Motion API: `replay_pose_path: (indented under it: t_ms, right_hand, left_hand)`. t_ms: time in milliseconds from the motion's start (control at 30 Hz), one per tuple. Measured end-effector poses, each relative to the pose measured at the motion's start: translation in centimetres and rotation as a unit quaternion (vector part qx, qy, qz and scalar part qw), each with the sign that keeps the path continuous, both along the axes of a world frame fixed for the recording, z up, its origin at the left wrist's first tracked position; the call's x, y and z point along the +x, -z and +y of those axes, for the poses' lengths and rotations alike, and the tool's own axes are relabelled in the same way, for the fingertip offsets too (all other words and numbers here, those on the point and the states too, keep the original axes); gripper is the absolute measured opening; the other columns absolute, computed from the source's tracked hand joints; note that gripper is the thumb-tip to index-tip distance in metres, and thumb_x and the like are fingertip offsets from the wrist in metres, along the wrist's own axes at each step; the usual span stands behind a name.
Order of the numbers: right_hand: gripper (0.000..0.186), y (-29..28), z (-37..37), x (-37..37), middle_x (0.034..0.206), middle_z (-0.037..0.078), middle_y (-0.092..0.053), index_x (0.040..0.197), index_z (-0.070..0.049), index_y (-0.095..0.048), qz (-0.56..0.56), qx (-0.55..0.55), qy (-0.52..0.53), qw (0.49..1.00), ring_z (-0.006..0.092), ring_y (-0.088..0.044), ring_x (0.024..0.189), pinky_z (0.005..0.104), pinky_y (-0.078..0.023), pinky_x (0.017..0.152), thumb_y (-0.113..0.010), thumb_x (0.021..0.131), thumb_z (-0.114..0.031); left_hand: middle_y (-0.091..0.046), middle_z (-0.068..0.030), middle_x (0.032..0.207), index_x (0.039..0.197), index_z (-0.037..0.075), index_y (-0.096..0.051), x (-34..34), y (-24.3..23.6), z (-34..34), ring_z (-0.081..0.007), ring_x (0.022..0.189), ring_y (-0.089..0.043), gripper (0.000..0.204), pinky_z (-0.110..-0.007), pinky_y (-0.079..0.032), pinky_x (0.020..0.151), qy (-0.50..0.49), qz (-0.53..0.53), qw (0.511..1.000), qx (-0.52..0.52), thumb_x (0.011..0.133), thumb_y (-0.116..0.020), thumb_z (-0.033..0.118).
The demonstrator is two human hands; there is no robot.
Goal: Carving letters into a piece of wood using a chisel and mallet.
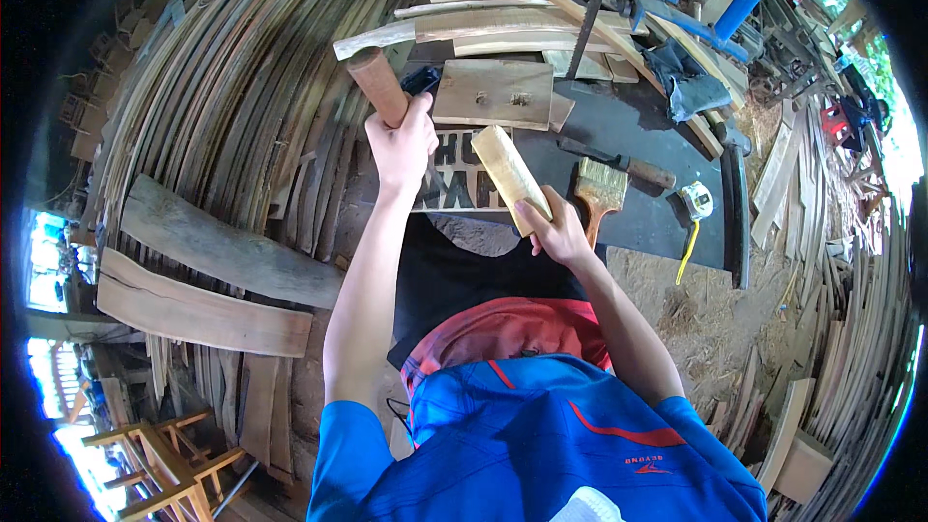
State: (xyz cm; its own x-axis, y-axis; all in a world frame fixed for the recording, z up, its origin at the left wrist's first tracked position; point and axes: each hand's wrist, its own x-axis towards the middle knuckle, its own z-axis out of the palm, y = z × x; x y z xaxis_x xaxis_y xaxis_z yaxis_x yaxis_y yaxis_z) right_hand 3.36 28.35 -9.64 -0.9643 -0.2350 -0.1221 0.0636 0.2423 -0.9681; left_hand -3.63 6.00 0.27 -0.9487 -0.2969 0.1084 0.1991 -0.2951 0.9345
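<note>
Raised over the near left part of the dark worktable (pixel 677 217), my left hand (pixel 401 145) is closed round a thick, round wooden handle (pixel 378 87). What the handle belongs to is mostly hidden by the hand. My right hand (pixel 556 227) grips the near end of a pale rectangular wood block (pixel 509 177), which tilts away toward the far left. Beneath and between the hands lies a letter stencil plate (pixel 454 195). Just right of my right hand is a wide paintbrush (pixel 600 188) with pale bristles. Beyond the hands rests a board (pixel 494 93) with two small rough holes.
A wooden-handled blade tool (pixel 650 172) and a white tape measure (pixel 695 201) with yellow tape lie at the right. Long planks (pixel 522 24) and a grey cloth (pixel 684 82) occupy the far side. Stacked boards (pixel 232 87) fill the left; a wooden stool (pixel 164 464) stands lower left.
</note>
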Motion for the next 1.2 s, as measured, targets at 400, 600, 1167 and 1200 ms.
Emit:
replay_pose_path:
  t_ms: [400, 600, 1167, 1200]
  right_hand:
    - [0.046, 0.1, 0.0, -0.4, 0.061, 0.015, -0.061, 0.094, 0.003, -0.054, 0.001, -0.003, 0.002, 1.0, 0.0227, -0.063, 0.047, 0.0345, -0.05, 0.044, -0.061, 0.093, -0.042]
    - [0.044, -0.4, -0.1, -0.1, 0.062, 0.015, -0.06, 0.096, 0.005, -0.055, 0.008, 0.002, 0.001, 1.0, 0.0226, -0.063, 0.047, 0.0342, -0.05, 0.044, -0.061, 0.094, -0.039]
    - [0.044, -0.1, -0.2, 0.0, 0.067, 0.017, -0.064, 0.098, 0.005, -0.055, 0.024, -0.004, 0.0, 1.0, 0.0234, -0.064, 0.047, 0.0342, -0.05, 0.044, -0.062, 0.093, -0.039]
    - [0.044, 0.0, -0.1, 0.2, 0.067, 0.017, -0.064, 0.098, 0.005, -0.055, 0.021, -0.008, 0.003, 1.0, 0.0231, -0.064, 0.047, 0.0344, -0.05, 0.043, -0.061, 0.093, -0.039]
  left_hand:
    - [-0.041, 0.0046, 0.052, 0.064, 0.01, -0.045, 0.5, -0.1, 0.5, -0.0057, 0.039, -0.034, 0.034, -0.026, -0.026, 0.039, -0.022, -0.019, 1.0, 0.0, 0.088, -0.069, 0.01]
    - [-0.04, 0.0043, 0.051, 0.059, 0.012, -0.04, 0.9, 0.2, -0.2, -0.0061, 0.039, -0.033, 0.04, -0.026, -0.024, 0.04, -0.035, -0.002, 0.999, 0.018, 0.089, -0.067, 0.01]
    - [-0.034, 0.0043, 0.053, 0.068, 0.013, -0.036, 4.5, 1.5, -0.7, -0.0075, 0.042, -0.03, 0.035, -0.027, -0.028, 0.044, -0.023, 0.06, 0.998, 0.01, 0.094, -0.058, 0.006]
    - [-0.034, 0.0043, 0.053, 0.068, 0.013, -0.036, 4.3, 1.3, -0.5, -0.0075, 0.042, -0.03, 0.035, -0.027, -0.028, 0.044, -0.022, 0.058, 0.998, 0.012, 0.094, -0.058, 0.006]
